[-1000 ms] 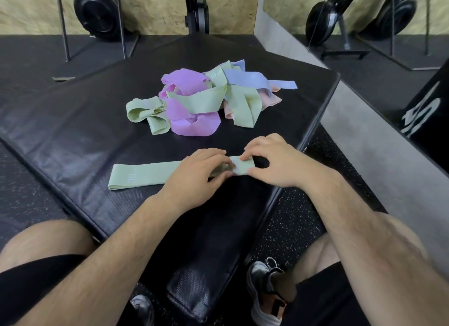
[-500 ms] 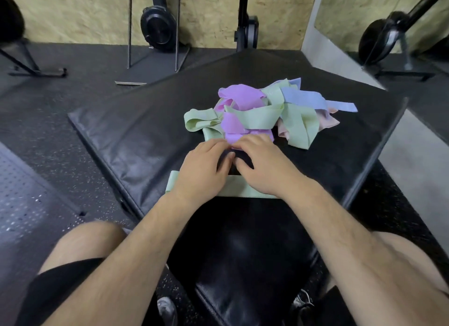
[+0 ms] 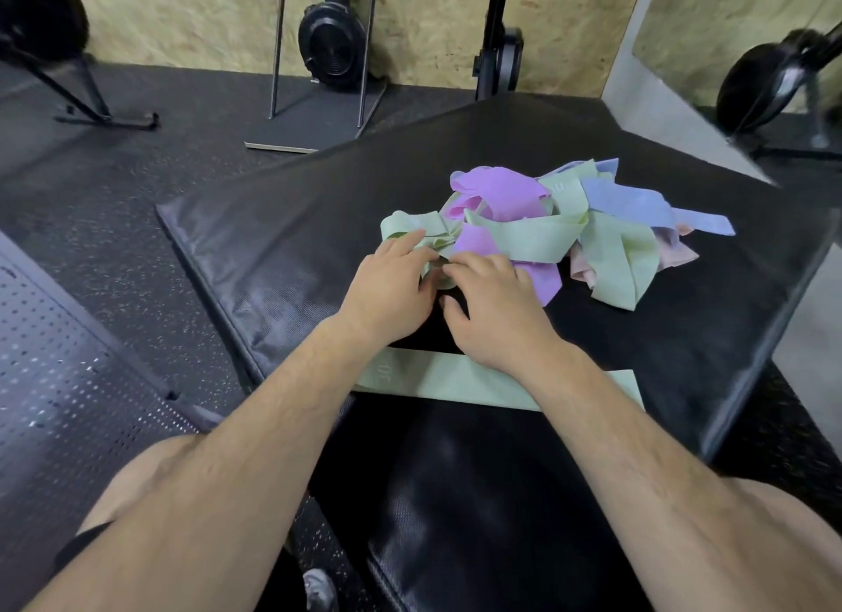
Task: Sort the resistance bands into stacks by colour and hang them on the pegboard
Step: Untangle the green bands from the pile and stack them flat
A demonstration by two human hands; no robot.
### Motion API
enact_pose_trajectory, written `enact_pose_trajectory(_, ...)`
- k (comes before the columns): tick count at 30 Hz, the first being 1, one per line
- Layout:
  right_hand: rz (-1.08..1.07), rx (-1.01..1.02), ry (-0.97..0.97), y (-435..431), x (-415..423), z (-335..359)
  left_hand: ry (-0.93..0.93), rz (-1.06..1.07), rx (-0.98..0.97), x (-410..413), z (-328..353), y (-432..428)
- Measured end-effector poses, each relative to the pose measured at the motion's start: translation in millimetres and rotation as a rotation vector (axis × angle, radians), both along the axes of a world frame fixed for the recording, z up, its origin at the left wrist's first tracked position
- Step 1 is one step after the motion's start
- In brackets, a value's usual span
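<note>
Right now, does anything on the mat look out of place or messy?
Only the unsorted heap: green, purple, blue and pink bands tangled on the black mat. One green band lies flat nearer the person. Nothing looks damaged.

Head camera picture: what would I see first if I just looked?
The bright heap of bands, purple, green, blue and pink, lies tangled on the black mat. The left hand and right hand touch green bands at its near edge. One flat green band lies nearer, beneath both forearms.
</note>
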State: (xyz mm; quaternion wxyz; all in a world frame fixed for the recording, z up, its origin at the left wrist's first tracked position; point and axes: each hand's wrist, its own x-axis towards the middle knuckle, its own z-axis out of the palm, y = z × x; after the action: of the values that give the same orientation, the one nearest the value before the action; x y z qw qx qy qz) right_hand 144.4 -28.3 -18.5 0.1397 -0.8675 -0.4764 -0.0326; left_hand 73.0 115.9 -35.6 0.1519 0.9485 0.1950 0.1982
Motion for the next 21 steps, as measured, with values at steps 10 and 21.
enact_pose_trajectory(10, -0.039, 0.016, 0.017, -2, 2, -3, -0.020, -0.008, 0.007, 7, -6, 1)
enact_pose_trajectory(21, -0.043, 0.076, 0.005, -3, 0, -3, -0.170, -0.042, -0.093, -8, 8, -7)
